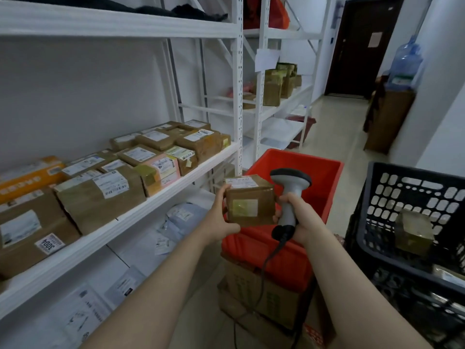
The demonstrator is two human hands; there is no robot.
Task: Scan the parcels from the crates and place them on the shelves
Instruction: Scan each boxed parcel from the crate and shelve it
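Note:
My left hand (221, 217) grips a small brown taped parcel (249, 200) by its left side, held over the red crate (297, 172). My right hand (299, 215) holds a grey barcode scanner (289, 192) by the handle, its head just right of the parcel and its fingertips touching the parcel's right edge. A white label lies on the parcel's top face. The white shelf (161, 195) to the left carries several brown labelled parcels (100, 190). A black crate (412, 222) on the right holds another taped parcel (414, 231).
The red crate sits on a cardboard box (254, 295). Plastic mail bags (181, 220) lie on the lower shelf. A second shelf unit (276, 96) with packages stands further back. A water bottle (405, 64) and a dark door (362, 46) are at the far end of the aisle.

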